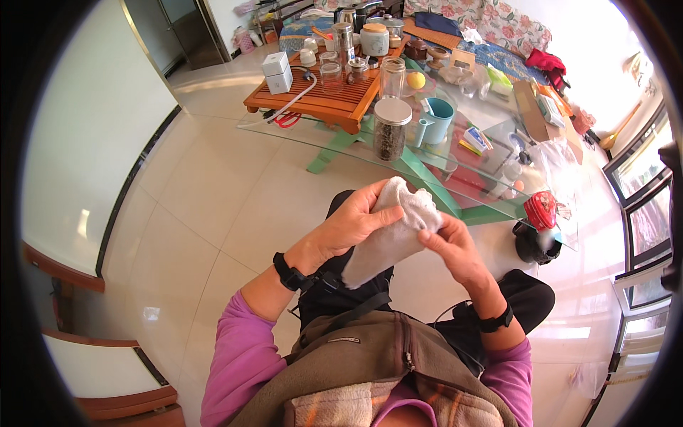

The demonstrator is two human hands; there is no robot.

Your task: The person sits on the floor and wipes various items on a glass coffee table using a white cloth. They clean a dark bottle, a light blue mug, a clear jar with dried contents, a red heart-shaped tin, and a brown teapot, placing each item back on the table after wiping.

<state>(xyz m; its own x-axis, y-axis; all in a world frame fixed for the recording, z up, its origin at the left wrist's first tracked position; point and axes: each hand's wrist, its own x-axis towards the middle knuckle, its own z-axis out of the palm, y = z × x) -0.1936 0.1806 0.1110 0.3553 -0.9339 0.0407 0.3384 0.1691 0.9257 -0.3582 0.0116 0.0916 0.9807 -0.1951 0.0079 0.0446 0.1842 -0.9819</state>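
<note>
A light grey piece of cloth (392,240), shaped like a sock, is stretched between my two hands above my lap. My left hand (360,219) grips its upper left side, with the thumb lying across the front. On the opposite edge, my right hand (451,245) pinches the fabric between thumb and fingers. The cloth is bunched and folded at its top, while its lower end hangs slanting down to the left. Fingers behind the cloth are partly hidden.
A glass table (320,133) with green legs stands ahead, its edge close beyond my hands. On it are a slatted wooden tea tray (341,104), a lidded glass jar (392,131), a blue watering can-like cup (437,120) and red scissors (288,119). A black bin (525,243) stands right.
</note>
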